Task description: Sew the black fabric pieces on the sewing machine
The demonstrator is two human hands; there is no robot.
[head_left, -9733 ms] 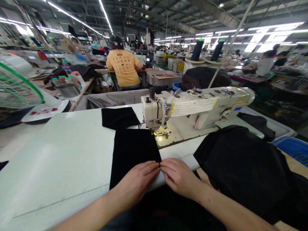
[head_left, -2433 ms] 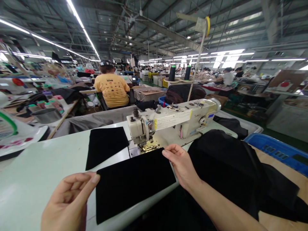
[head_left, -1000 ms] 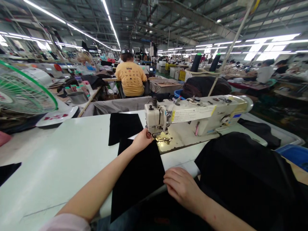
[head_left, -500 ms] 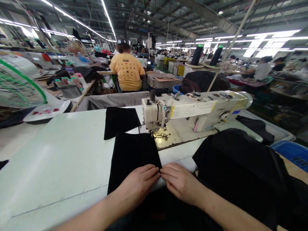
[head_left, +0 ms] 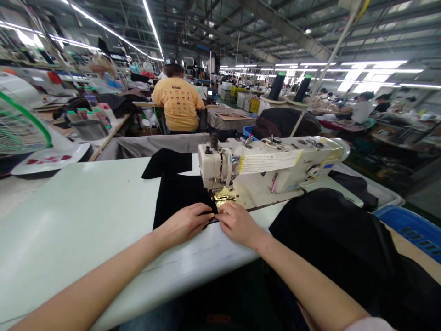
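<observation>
Left hand (head_left: 188, 220): was narrow, fingers drawn together, holding the near right corner of the black cloth (head_left: 177, 195).
Right hand (head_left: 237, 224): was narrow as well, fingertips closed on that same corner and almost meeting those of the other hand.
Black cloth: lay flat on the pale table (head_left: 86, 220), its right edge beside the stitching area. Whether the edge sat beneath the foot could not be told.
Sewing machine (head_left: 291, 174): stood just beyond the hands; its base was lit near the needle, and a paper strip (head_left: 268, 162) with writing ran along its front.
Second black piece (head_left: 168, 163): lay behind the black cloth, left of the machine's head. Any overlap could not be determined.
Fabric heap (head_left: 330, 248): was piled right of the machine, near a blue basket (head_left: 409, 227).
Far side: a person in a yellow shirt (head_left: 177, 101) sat with back turned; two thread cones (head_left: 276, 87) stood upright to the right.
Left end: a fan (head_left: 20, 131) stood beside the table.
</observation>
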